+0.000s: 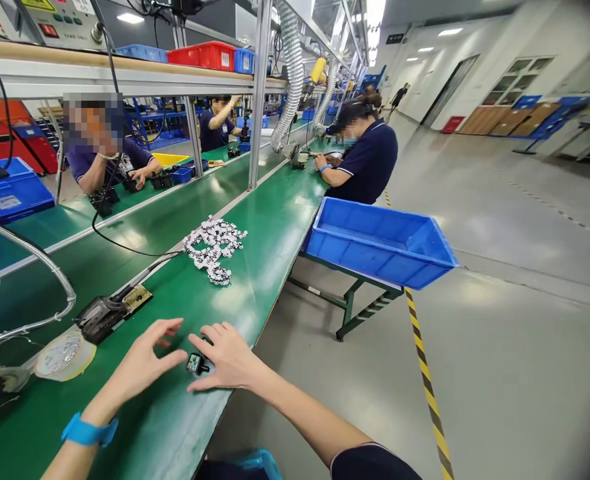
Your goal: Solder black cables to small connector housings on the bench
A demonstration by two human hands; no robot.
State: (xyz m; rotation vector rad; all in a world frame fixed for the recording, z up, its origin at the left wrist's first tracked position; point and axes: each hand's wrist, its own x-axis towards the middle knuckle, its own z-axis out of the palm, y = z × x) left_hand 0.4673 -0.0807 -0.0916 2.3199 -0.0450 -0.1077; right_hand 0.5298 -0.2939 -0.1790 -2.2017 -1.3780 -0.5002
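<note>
My right hand is over the near edge of the green bench, its thumb and fingers apart around a small black square part with a green circuit-like face. A short black piece sticks out from its side. Whether the fingers touch the part, I cannot tell. Just to the left, my left hand hovers with fingers spread and holds nothing; a blue band circles that wrist. Farther up the bench lies a heap of small white round pieces with dark bits among them.
To the left are a black corded tool, a tape roll and a flexible metal hose. A blue bin stands on a stand beside the bench. A co-worker bends over the bench ahead; others sit across.
</note>
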